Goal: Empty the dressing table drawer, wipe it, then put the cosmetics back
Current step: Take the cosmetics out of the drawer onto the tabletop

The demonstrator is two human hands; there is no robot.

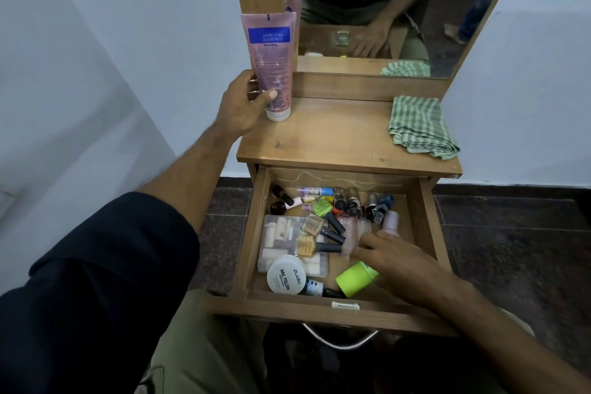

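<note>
The wooden drawer [427,221] is pulled out and holds several cosmetics: nail polish bottles [323,206], a white nail polish remover tub [285,274], a clear plastic pouch [278,235] and a lime green container [354,278]. My left hand [238,105] grips a pink lotion tube [271,61], standing cap down on the back left corner of the tabletop [329,137]. My right hand [399,261] reaches into the drawer, fingers spread over a clear bottle [348,233] and touching the green container.
A folded green checked cloth [420,128] lies on the right of the tabletop. A mirror [383,3] rises behind it. White walls stand on both sides, with dark tiled floor [511,233] below. A metal handle [339,341] hangs under the drawer front.
</note>
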